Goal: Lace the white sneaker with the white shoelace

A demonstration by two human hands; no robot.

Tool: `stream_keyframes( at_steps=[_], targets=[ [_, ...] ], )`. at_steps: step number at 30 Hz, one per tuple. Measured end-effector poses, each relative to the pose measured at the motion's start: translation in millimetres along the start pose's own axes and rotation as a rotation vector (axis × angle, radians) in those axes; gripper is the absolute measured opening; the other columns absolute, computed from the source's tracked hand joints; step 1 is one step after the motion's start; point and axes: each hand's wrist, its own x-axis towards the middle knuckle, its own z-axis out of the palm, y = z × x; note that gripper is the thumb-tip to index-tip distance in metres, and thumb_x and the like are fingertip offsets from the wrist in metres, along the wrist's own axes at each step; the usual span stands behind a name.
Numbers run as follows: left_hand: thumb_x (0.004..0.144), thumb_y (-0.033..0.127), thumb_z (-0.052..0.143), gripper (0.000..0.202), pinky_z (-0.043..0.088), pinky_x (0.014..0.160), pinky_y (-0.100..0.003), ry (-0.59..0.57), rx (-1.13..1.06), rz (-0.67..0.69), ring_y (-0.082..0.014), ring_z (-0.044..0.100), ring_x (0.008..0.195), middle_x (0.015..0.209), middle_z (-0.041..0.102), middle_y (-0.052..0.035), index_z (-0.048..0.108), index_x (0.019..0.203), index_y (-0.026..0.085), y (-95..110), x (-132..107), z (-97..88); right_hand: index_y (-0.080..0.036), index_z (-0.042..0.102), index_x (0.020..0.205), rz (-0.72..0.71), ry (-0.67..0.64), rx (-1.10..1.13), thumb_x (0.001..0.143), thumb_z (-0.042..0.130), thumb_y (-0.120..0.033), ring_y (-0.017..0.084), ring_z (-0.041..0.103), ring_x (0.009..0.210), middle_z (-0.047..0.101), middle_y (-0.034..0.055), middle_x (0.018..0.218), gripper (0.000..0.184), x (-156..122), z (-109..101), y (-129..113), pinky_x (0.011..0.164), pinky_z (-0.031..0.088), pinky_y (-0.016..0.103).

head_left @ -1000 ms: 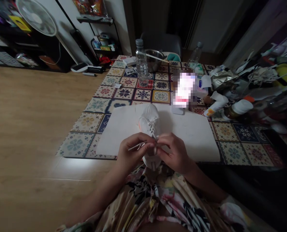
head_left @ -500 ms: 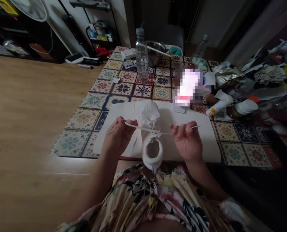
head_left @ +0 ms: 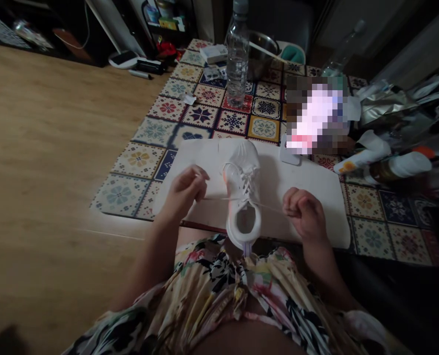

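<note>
A white sneaker (head_left: 244, 165) rests on a white sheet (head_left: 204, 153) at the table's near edge, its toe pointing away from me and its heel towards my lap. White shoelaces (head_left: 265, 203) run out from the top of its lacing to both sides, drawn nearly straight. On the left, my left hand (head_left: 187, 190) is closed on one lace end, with fingers pinched. My right hand (head_left: 305, 212) grips the other end in curled fingers, right of the shoe. The lace tips are hidden in the hands.
The table (head_left: 130, 185) has a patterned tile-like cover. Beyond the sheet stand a clear plastic bottle (head_left: 237, 64) and a metal pot (head_left: 261, 54). A blurred-out bright screen (head_left: 317, 118) leans behind the sheet. To the right lie a white tube (head_left: 363, 154), a brown jar (head_left: 382, 171) and piled bags.
The laces have gone from a loose left strand to taut on both sides. My right hand has closed more into a fist. The view has tilted down and shifted left.
</note>
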Motion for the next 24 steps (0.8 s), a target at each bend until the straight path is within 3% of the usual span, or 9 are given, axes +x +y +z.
stream_keyframes(
  at_steps=[2, 4, 8, 13, 17, 21, 24],
  targets=[
    [0.083, 0.048, 0.068, 0.033, 0.024, 0.041, -0.018, -0.202, 0.326, -0.010, -0.0056, 0.034, 0.041, 0.051, 0.048, 0.0049, 0.064, 0.077, 0.016, 6.4, -3.8, 3.6, -0.021, 0.060, 0.069, -0.038, -0.093, -0.272, 0.096, 0.051, -0.047, 0.013, 0.053, 0.065, 0.061, 0.0027, 0.077, 0.039, 0.2, 4.4, -4.5, 0.059, 0.040, 0.027],
    [0.086, 0.044, 0.064, 0.031, 0.024, 0.044, -0.019, -0.348, 0.607, 0.012, -0.0064, 0.036, 0.044, 0.050, 0.050, 0.0042, 0.069, 0.078, 0.014, 11.3, -6.1, 7.8, -0.021, 0.063, 0.077, -0.030, -0.162, -0.505, 0.097, 0.051, -0.041, 0.015, 0.058, 0.075, 0.064, 0.0031, 0.079, 0.031, 1.1, 9.8, -9.9, 0.068, 0.044, 0.028],
    [0.085, 0.037, 0.064, 0.024, 0.031, 0.049, -0.019, -0.415, 0.773, 0.119, -0.0082, 0.044, 0.048, 0.053, 0.058, 0.0022, 0.071, 0.075, 0.016, 11.4, -5.0, 11.4, -0.022, 0.063, 0.088, 0.039, -0.237, -0.686, 0.095, 0.055, -0.034, 0.014, 0.058, 0.069, 0.063, 0.0002, 0.076, 0.017, 3.0, 17.1, -14.4, 0.064, 0.045, 0.025],
    [0.086, 0.035, 0.064, 0.020, 0.045, 0.063, -0.022, -0.562, 0.624, 0.146, -0.0140, 0.059, 0.065, 0.072, 0.068, -0.0042, 0.071, 0.078, 0.018, 12.6, 0.4, -0.3, -0.022, 0.064, 0.081, 0.003, -0.298, -0.640, 0.093, 0.058, -0.031, 0.016, 0.058, 0.073, 0.062, 0.0015, 0.076, 0.016, 4.6, 7.8, -11.9, 0.068, 0.046, 0.028],
    [0.085, 0.040, 0.068, 0.023, 0.051, 0.080, -0.030, -0.608, 0.411, 0.155, -0.0196, 0.064, 0.085, 0.089, 0.070, -0.0105, 0.072, 0.075, 0.020, 18.0, 1.9, -5.6, -0.022, 0.065, 0.077, 0.019, -0.327, -0.329, 0.088, 0.067, -0.038, 0.016, 0.061, 0.079, 0.064, 0.0023, 0.082, 0.020, 6.4, 1.3, -13.2, 0.075, 0.050, 0.030],
    [0.084, 0.041, 0.070, 0.024, 0.051, 0.086, -0.034, -0.547, 0.135, 0.108, -0.0214, 0.066, 0.095, 0.098, 0.071, -0.0112, 0.071, 0.075, 0.018, 14.4, -0.8, 10.1, -0.025, 0.065, 0.081, 0.067, -0.264, 0.014, 0.086, 0.069, -0.043, 0.021, 0.066, 0.102, 0.071, 0.0039, 0.101, 0.020, 12.4, 16.9, -11.5, 0.094, 0.051, 0.042],
    [0.085, 0.038, 0.071, 0.022, 0.051, 0.086, -0.035, -0.503, -0.052, 0.097, -0.0202, 0.067, 0.090, 0.088, 0.072, -0.0086, 0.069, 0.077, 0.018, 8.5, -3.7, 25.2, -0.025, 0.065, 0.081, 0.088, -0.196, 0.137, 0.082, 0.072, -0.047, 0.019, 0.069, 0.086, 0.073, 0.0009, 0.084, 0.023, 19.0, 36.3, -5.7, 0.084, 0.055, 0.040]
  ],
)
